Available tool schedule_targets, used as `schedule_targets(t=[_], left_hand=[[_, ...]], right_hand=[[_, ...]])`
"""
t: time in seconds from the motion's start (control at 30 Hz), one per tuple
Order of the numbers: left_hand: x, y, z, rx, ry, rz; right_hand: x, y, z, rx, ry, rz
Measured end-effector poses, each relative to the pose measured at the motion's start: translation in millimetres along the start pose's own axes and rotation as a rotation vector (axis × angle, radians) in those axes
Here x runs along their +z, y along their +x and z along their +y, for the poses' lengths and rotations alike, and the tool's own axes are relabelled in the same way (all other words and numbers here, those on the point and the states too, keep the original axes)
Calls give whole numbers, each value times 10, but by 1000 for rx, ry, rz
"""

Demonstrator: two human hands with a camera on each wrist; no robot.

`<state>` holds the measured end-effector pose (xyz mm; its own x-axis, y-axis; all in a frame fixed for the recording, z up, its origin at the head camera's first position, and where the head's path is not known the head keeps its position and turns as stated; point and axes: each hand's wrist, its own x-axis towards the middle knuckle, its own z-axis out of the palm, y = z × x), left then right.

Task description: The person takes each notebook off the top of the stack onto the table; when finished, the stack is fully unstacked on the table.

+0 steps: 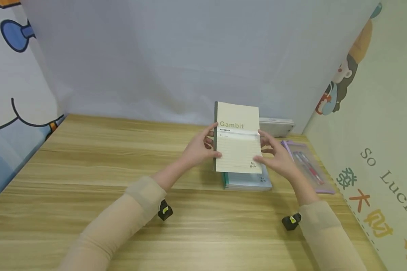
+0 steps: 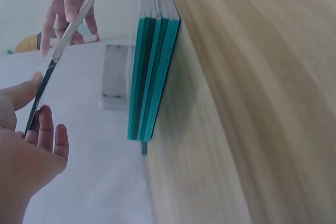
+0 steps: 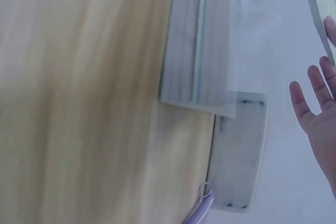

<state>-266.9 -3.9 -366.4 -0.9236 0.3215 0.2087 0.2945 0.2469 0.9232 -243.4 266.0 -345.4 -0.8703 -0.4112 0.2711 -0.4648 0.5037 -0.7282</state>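
Both hands — left hand (image 1: 199, 149), right hand (image 1: 274, 155) — pinch the notebook (image 1: 238, 137) by its edges; that light grip could let it drop onto the stack (image 1: 249, 181).

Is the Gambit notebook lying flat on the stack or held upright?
Upright: both hands, left hand and right hand, hold the Gambit notebook by its side edges above the stack.
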Motion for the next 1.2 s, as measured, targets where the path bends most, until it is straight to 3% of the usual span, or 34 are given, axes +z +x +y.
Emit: schedule_targets(t=[0.13,0.33,0.53,0.67,0.93,1.2], left_hand=[[-174,-27,1,3,94,-6],[-418,-137,-53,-17,153,-34],[-634,-243,-120,-34,284,-53],[-756,-295,-204,-50,315,-71],[-875,-376,-479,-66,338,-116],[-929,-382,-690,-89,422,-180]], right_hand=[[28,58,-146,-47,-46,-33],[134,132,-301,-86,-84,-112],[300,215,-164,-121,-136,-155],[431,284,-9,-107,-174,-181],[714,352,103,-48,-209,-234],[922,478,197,12,-311,-287]])
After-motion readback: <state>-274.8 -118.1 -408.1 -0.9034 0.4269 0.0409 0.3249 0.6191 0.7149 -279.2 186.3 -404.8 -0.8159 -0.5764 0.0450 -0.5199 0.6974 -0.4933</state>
